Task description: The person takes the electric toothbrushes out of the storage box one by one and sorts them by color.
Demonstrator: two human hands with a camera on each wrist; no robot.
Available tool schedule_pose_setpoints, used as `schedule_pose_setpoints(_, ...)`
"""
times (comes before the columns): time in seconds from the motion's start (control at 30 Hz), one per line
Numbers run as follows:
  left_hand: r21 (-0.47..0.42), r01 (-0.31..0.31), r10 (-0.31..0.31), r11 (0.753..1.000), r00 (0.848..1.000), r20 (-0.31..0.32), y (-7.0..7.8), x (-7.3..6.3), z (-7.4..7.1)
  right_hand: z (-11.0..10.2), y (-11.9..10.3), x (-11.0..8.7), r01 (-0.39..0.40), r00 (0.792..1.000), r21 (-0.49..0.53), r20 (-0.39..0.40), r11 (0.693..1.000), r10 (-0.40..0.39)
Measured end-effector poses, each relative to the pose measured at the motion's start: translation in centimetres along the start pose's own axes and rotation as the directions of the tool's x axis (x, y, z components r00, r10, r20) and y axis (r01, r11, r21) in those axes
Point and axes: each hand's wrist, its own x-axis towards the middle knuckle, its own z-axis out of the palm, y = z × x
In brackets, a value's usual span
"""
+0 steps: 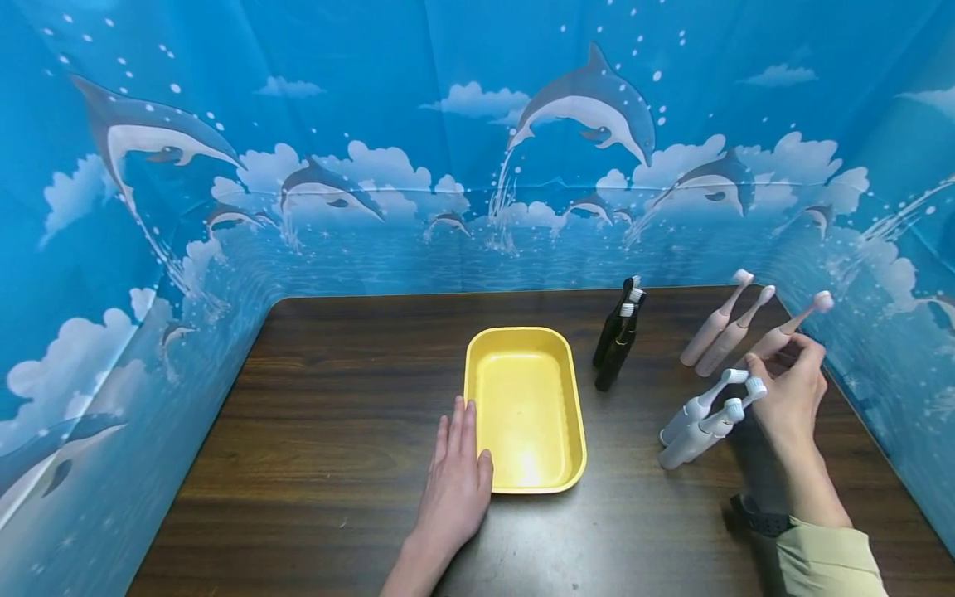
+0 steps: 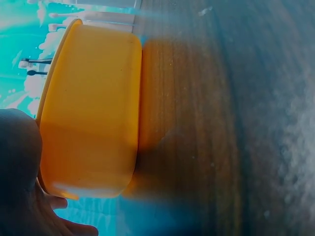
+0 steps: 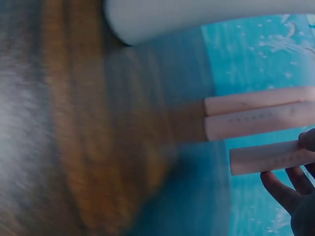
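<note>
My right hand (image 1: 794, 396) pinches the handle of a pink electric toothbrush (image 1: 774, 340) between thumb and fingers. In the right wrist view this toothbrush (image 3: 258, 160) appears raised, its base off the table. Two more pink electric toothbrushes (image 1: 721, 350) stand upright just left of it. Nearer the front are three white electric toothbrushes (image 1: 686, 442), close to my right wrist. With straight fingers my left hand (image 1: 457, 489) rests against the left side of a yellow tray (image 1: 525, 414). The tray's outer wall (image 2: 91, 108) fills much of the left wrist view.
Three black electric toothbrushes (image 1: 615, 350) stand together right of the tray's far end. Everything stands on a dark wooden table (image 1: 336, 448). A blue dolphin-print curtain (image 1: 418, 232) encloses its back and sides.
</note>
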Motion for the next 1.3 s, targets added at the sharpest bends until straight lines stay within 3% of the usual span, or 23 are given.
schedule_pose_setpoints(0.33, 0.006, -0.005, 0.005, 1.0, 1.0, -0.006, 0.1, -0.1, 0.0, 1.5, 1.4, -0.9, 0.072, 0.997, 0.064, 0.016, 0.995, -0.073)
schedule_pose_setpoints(0.57, 0.0, 0.003, -0.003, 1.0, 1.0, -0.001, 0.1, 0.0, 0.0, 1.5, 1.1, -1.0, 0.012, 0.999, 0.042, 0.044, 0.999, -0.014)
schedule_pose_setpoints(0.77, -0.004, -0.001, 0.001, 1.0, 1.0, 0.004, 0.1, 0.0, -0.1, 1.6, 1.0, -1.2, -0.016, 1.0, 0.066, 0.018, 0.998, 0.015)
schedule_pose_setpoints(0.9, 0.0, -0.004, 0.004, 1.0, 1.0, 0.004, 0.1, 0.1, -0.1, 1.4, 0.7, -1.1, 0.021, 1.0, 0.095, -0.024, 0.995, -0.019)
schedule_pose_setpoints(1.07, 0.003, -0.005, 0.005, 1.0, 1.0, -0.002, 0.1, 0.1, -0.1, 0.4, -0.7, -1.2, -0.032, 0.993, 0.121, -0.112, 0.992, 0.045)
schedule_pose_setpoints(1.17, 0.006, -0.011, 0.011, 1.0, 1.0, -0.009, 0.0, 0.1, -0.1, -0.7, -1.9, -1.1, -0.082, 0.973, 0.169, -0.198, 0.982, 0.115)
schedule_pose_setpoints(1.3, 0.016, -0.022, 0.022, 1.0, 1.0, -0.017, 0.0, 0.0, -0.1, -2.4, -4.0, -1.0, -0.071, 0.938, 0.203, -0.319, 0.977, 0.134)
